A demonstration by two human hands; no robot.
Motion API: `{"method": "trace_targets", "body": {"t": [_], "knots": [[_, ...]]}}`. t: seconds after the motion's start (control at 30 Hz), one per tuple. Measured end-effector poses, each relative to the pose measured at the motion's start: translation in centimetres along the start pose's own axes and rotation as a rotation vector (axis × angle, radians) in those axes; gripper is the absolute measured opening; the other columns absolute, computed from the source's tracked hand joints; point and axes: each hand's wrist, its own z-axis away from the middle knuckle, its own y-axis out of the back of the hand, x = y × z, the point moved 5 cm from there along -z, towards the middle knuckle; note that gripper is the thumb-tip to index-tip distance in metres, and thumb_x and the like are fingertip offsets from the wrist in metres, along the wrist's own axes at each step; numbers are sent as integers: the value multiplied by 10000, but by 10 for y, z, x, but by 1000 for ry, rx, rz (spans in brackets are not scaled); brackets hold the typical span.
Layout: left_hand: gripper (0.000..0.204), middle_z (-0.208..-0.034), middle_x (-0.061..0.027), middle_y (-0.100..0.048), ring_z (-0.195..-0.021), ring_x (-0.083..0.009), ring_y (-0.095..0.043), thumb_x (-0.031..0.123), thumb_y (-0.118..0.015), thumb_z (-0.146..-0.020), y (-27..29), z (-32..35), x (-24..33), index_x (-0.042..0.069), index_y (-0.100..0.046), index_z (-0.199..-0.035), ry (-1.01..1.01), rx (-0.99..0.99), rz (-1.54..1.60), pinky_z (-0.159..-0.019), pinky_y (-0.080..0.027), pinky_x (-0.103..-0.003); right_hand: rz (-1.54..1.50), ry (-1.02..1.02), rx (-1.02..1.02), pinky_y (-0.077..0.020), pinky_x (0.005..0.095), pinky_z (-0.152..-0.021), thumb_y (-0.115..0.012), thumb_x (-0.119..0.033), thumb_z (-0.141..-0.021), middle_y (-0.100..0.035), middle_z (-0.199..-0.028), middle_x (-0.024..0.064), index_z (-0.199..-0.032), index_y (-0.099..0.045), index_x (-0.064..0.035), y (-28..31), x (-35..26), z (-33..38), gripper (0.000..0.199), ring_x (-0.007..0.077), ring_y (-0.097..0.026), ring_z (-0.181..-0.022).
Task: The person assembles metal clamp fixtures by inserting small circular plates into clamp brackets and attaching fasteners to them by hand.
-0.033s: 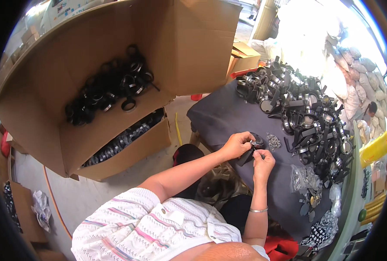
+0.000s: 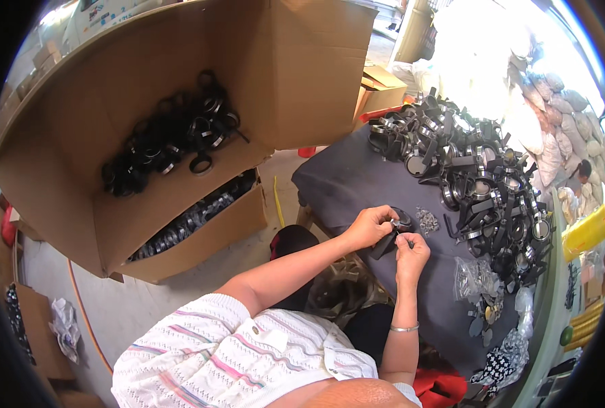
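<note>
Over the dark cloth-covered table, my left hand (image 2: 370, 228) pinches a black round piece with a metal rim (image 2: 402, 219); a flat black part of it extends below the fingers. Close against it, my right hand (image 2: 411, 255) is closed on a small thin dark tool, mostly hidden by the fingers, whose tip meets the piece. Just right of the hands lies a little heap of small silver parts (image 2: 427, 221). A large pile of similar black pieces with round metal rims (image 2: 479, 177) covers the table's far right.
A big open cardboard box (image 2: 316, 75) at the left holds more black ringed pieces (image 2: 200, 132); a lower box (image 2: 207, 238) holds rows of them. A clear plastic bag (image 2: 471, 279) and flat silver discs (image 2: 479, 325) lie at the table's right. White sacks (image 2: 554, 136) stand stacked beyond.
</note>
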Motion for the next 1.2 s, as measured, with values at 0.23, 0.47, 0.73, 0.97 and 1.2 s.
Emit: {"method": "trace_targets", "body": {"t": [0.23, 0.47, 0.73, 0.97, 1.2], "knots": [[130, -701, -53, -594, -641, -90, -560, 13, -538, -757, 4, -4, 11, 8, -606, -868, -140, 62, -182, -578, -458, -254, 121, 130, 2, -278, 193, -400, -606, -1, -786, -529, -601, -24, -762, -615, -32, -2, -14, -10, 39, 28, -394, -457], [134, -667, -5, -561, -458, -49, -463, 9, -512, -810, 4, -14, -1, 35, -575, -925, 96, -29, 82, -370, -381, -206, 76, 120, 34, -416, 251, -535, -608, -28, -769, -574, -605, 41, -750, -604, 21, -4, -10, -16, 52, 85, -513, -554], [146, -616, 32, -523, -466, -28, -439, 29, -531, -821, 2, -4, 3, 47, -601, -948, 120, -18, 57, -394, -387, -192, 187, 141, 19, -428, 262, -533, -625, -34, -762, -581, -608, 74, -766, -601, 13, -3, -23, -7, 52, 107, -528, -545], [138, -619, 30, -527, -462, -28, -438, 29, -533, -821, 2, -5, 1, 42, -602, -940, 122, -24, 51, -391, -385, -195, 250, 291, 39, -432, 270, -513, -622, -39, -765, -586, -612, 97, -763, -595, 5, -7, -32, -7, 52, 135, -545, -520], [144, -624, 24, -535, -464, -37, -455, 30, -529, -821, 3, -7, 1, 38, -598, -947, 124, -17, 50, -393, -394, -199, 281, 320, 44, -445, 288, -525, -627, -38, -765, -593, -626, 113, -763, -591, 3, -5, -34, -8, 55, 182, -579, -540]]}}
